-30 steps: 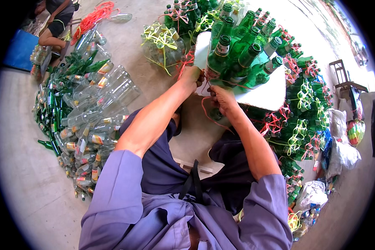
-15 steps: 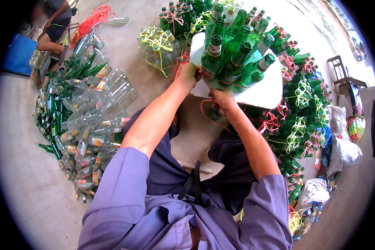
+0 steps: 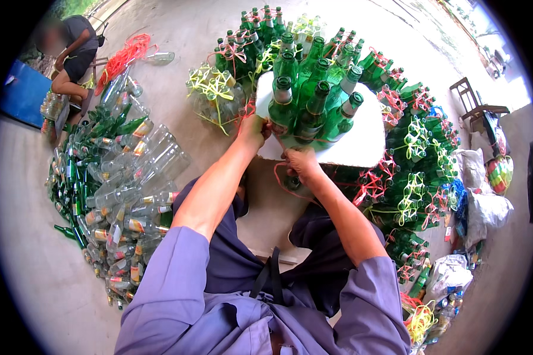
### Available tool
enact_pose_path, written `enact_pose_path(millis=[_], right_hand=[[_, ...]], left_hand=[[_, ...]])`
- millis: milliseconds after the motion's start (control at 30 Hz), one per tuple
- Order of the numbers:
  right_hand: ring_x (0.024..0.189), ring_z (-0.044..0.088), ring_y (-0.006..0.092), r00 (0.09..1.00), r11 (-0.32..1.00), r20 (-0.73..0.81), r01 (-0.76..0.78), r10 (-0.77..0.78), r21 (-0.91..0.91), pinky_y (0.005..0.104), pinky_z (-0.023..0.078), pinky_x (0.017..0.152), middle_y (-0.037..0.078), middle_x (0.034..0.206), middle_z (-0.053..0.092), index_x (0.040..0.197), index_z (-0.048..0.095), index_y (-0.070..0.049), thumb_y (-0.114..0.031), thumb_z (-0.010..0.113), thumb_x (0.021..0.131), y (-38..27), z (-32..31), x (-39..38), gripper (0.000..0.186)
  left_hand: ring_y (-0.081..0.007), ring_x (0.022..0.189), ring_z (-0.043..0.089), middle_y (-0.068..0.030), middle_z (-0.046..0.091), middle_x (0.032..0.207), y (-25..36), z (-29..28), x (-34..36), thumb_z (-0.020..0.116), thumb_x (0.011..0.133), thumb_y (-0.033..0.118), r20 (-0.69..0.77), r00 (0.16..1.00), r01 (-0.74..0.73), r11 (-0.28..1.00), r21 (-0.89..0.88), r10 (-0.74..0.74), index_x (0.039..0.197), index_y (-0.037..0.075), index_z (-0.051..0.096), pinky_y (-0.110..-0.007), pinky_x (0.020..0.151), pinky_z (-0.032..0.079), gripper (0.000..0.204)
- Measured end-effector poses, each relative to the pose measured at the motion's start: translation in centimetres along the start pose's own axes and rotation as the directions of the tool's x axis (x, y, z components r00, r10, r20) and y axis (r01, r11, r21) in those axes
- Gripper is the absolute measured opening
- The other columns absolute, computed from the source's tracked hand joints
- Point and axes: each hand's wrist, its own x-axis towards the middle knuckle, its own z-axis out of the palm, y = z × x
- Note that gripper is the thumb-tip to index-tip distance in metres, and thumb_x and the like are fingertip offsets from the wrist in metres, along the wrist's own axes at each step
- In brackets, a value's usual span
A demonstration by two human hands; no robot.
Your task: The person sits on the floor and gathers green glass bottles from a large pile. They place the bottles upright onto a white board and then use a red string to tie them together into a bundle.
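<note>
Several green glass bottles (image 3: 311, 112) stand upright in a tight cluster on a white board (image 3: 361, 142) in front of me. A red plastic twine (image 3: 331, 141) runs round the lower part of the cluster. At its near left side my left hand (image 3: 253, 131) is closed on the twine, with a red length showing beside the wrist. My right hand (image 3: 302, 163) pinches the twine at the near side of the bottles, and a loose end loops below it. The fingertips of both hands are partly hidden. Beneath the right hand, a bottle mouth (image 3: 292, 182) shows under the board.
Loose clear and green bottles (image 3: 124, 177) lie piled at my left. Bundles of tied green bottles (image 3: 411, 148) curve round the right; a tied clear-bottle bundle (image 3: 213, 94) stands beyond my left hand. Red twine (image 3: 124, 56) lies far left, near another person (image 3: 77, 53). White sacks (image 3: 488, 210) lie right.
The whole view has shifted, so the board, bottles and hands appear lower and farther left. Both hands keep their hold on the twine, with little change against the bottles.
</note>
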Motion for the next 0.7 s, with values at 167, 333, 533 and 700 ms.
enact_pose_path(millis=[167,333,533,700], right_hand=[[0.052,0.050,0.0133,0.997,0.998,0.037,0.063,-0.062,-0.030,0.0265,0.042,0.044,0.003,0.068,0.056,0.081,0.066,0.001,-0.020,0.060,0.086,-0.4,0.5,-1.5,0.022],[0.047,0.047,0.0113,0.990,0.975,0.059,0.139,-0.130,-0.175,0.0260,0.038,0.042,0.002,0.063,0.055,0.076,0.065,0.000,-0.020,0.058,0.088,-0.6,-0.4,-1.8,0.024],[0.045,0.046,0.0093,0.977,0.950,0.137,0.194,-0.164,-0.245,0.0257,0.035,0.042,0.002,0.061,0.057,0.074,0.065,0.001,-0.018,0.059,0.089,-1.7,0.0,-3.6,0.025],[0.052,0.052,0.0149,0.972,0.941,0.168,0.204,-0.163,-0.269,0.0316,0.042,0.052,0.006,0.057,0.059,0.068,0.068,0.002,-0.019,0.059,0.085,-3.3,-0.5,-5.6,0.028]], left_hand=[[-0.0133,0.054,0.055,-0.0046,0.062,0.072,0.5,-0.4,-0.9,0.054,0.089,0.004,0.039,0.997,0.067,0.998,0.000,-0.067,0.088,0.006,0.062,-0.026,0.050,0.045,0.009],[-0.0151,0.057,0.057,-0.0074,0.059,0.071,2.0,1.5,-6.5,0.051,0.090,-0.001,-0.004,0.999,0.042,0.999,0.012,-0.042,0.084,0.001,0.057,-0.025,0.048,0.044,0.009],[-0.0145,0.058,0.057,-0.0071,0.060,0.074,3.3,0.2,-8.5,0.052,0.092,0.005,-0.114,0.993,-0.020,1.000,0.016,0.021,0.086,0.001,0.058,-0.025,0.046,0.043,0.009],[-0.0136,0.062,0.057,-0.0059,0.062,0.078,2.6,0.0,-12.7,0.053,0.086,0.003,0.121,0.975,-0.207,0.958,0.198,0.186,0.088,0.002,0.061,-0.026,0.049,0.043,0.008]])
